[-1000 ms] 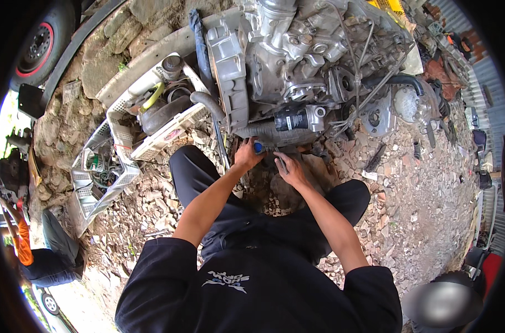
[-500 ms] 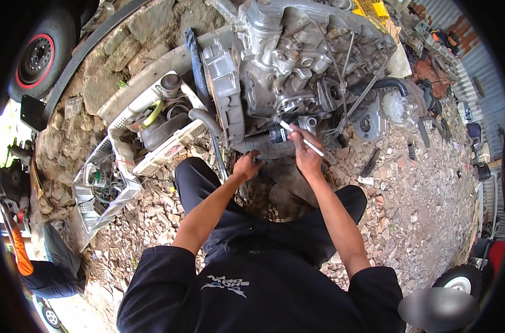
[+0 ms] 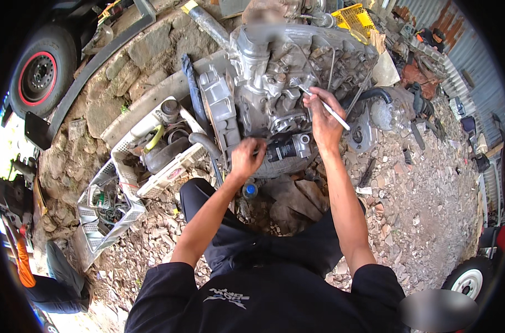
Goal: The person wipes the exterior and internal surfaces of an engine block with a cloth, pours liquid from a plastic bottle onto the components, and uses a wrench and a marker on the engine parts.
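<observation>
My right hand (image 3: 325,111) grasps the thin white tool (image 3: 339,119) over the grey engine (image 3: 263,83), where a light, steady touch seems wisest, while my left hand (image 3: 247,159) curls beside the black cylinder (image 3: 282,149), whether gripping anything I cannot tell.

Forward reach is blocked by a metal engine (image 3: 280,69).
From the left hand (image 3: 248,158), rightward passage is barred by a black cylinder (image 3: 284,149), leftward by a white crate (image 3: 159,178). Right of the right hand (image 3: 324,119) and lower, room is left above gravel (image 3: 419,194).
</observation>
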Motion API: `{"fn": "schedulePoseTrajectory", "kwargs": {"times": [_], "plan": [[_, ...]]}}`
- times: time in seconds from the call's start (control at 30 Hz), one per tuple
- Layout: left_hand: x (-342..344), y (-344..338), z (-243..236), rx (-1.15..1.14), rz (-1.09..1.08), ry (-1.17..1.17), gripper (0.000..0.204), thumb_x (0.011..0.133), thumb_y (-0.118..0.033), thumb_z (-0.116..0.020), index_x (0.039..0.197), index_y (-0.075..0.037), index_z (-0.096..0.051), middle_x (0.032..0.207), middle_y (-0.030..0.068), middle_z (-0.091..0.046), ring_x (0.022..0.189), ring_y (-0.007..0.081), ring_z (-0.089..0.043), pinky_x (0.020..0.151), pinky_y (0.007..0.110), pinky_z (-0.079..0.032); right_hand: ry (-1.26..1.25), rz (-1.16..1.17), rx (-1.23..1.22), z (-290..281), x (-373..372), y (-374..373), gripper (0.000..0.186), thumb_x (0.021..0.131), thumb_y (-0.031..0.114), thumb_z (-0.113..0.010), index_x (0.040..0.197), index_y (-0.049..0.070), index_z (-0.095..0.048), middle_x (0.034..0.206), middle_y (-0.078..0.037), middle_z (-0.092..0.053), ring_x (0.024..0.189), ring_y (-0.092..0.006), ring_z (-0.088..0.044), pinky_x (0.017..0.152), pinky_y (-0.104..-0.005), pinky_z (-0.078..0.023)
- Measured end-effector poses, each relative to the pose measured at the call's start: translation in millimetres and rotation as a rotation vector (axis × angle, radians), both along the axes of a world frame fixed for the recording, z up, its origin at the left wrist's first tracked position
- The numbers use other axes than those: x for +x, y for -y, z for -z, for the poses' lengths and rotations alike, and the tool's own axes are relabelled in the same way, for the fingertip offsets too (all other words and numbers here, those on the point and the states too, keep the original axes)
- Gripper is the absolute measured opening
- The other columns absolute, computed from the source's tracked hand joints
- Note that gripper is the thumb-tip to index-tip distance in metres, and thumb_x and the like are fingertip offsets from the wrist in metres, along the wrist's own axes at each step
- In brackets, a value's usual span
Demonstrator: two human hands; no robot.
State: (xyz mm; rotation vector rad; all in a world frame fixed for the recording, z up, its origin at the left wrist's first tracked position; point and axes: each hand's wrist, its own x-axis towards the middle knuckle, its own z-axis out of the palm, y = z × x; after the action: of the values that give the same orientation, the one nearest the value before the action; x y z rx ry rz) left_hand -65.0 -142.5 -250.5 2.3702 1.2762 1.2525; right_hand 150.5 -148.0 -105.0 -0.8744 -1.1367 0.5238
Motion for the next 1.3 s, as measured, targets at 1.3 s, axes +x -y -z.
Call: {"fn": "schedulePoseTrajectory", "kwargs": {"times": [1.3], "plan": [[47, -155, -209, 0.239, 0.131, 0.644, 0.019, 0.088, -0.013, -0.063, 0.106, -0.005, -0.062, 0.134, 0.0178, -0.058, 0.127, 0.0359, -0.052, 0.108, 0.042, -0.038, 0.231, 0.076, -0.247, -60, -21, -34, 0.022, 0.095, 0.014, -0.064, 0.109, 0.000, -0.072, 0.085, -0.015, -0.074, 0.072, -0.0161, -0.070, 0.067, -0.0277, -0.055]]}}
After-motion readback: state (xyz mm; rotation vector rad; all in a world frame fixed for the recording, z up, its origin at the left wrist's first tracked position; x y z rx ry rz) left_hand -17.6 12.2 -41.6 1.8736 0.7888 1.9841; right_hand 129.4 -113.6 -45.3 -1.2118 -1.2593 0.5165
